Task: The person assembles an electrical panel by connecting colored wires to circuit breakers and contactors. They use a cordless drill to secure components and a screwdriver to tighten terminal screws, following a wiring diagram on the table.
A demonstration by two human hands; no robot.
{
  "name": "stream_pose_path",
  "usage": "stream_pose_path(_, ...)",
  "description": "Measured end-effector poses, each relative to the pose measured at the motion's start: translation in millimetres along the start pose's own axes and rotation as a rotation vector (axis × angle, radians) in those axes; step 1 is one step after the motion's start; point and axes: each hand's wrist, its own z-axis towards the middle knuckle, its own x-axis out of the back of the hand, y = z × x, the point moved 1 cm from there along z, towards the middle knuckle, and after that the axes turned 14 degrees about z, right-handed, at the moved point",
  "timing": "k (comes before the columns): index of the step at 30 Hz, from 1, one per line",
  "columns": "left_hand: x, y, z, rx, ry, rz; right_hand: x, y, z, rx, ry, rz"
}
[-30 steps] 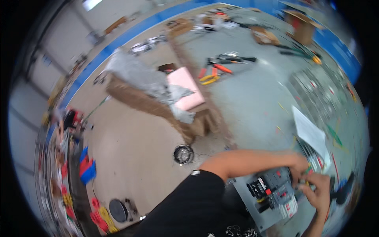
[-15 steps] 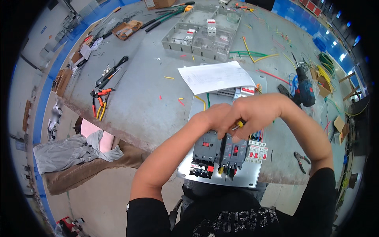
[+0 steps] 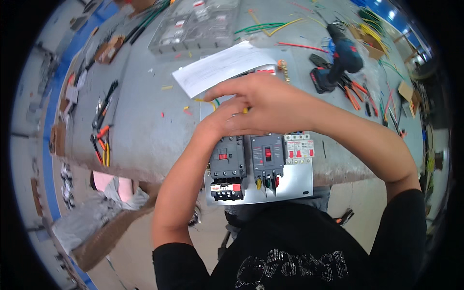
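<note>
My right hand (image 3: 266,102) is closed around a small screwdriver (image 3: 245,110); only a bit of its yellow handle and some shaft show between the hands. My left hand (image 3: 224,117) meets it, its fingers bent and partly covered, so what they pinch is hidden. Both hands are above the upper part of a metal mounting plate (image 3: 295,187). Just below them on the plate are a dark contactor (image 3: 228,162) with an overload relay (image 3: 227,190) under it, a moulded-case circuit breaker (image 3: 268,153) and several white miniature breakers (image 3: 298,150). A white paper sheet (image 3: 217,71) lies beyond my fingers.
A cordless drill (image 3: 338,60) and red-handled pliers (image 3: 352,92) lie at the right. Orange and yellow pliers (image 3: 102,145) rest at the left. A clear plastic box (image 3: 193,31) and loose green wires (image 3: 258,27) are at the back.
The view has shifted, so the table's things appear displaced. My hands have moved up the plate, off the tops of the contactor and circuit breaker, with the screwdriver still in my right hand.
</note>
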Motion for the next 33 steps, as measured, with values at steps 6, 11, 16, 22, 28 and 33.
stream_pose_path(6,17.1,-7.2,-5.9,0.138,-0.074,-0.044,18.1,-7.4,7.2,-0.054,-0.341,-0.118)
stream_pose_path(11,29.3,-2.7,-6.9,0.345,-0.151,-0.117,-3.2,-10.0,17.4,-0.044,-0.404,-0.250)
stream_pose_path(16,36.9,8.6,12.1,0.494,-0.239,-0.140,30.6,-30.7,2.6,0.075,-0.319,-0.119)
stream_pose_path(22,39.2,18.2,37.7,0.610,-0.408,-0.004,100.9,-55.0,-49.9,0.329,-0.073,0.063)
stream_pose_path(28,50.2,22.4,71.3,0.731,-0.610,-0.076,106.1,40.2,-213.0,0.133,0.459,0.509)
stream_pose_path(33,57.4,19.3,81.1,0.778,-0.692,-0.137,59.8,158.2,-311.7,0.169,0.852,1.057)
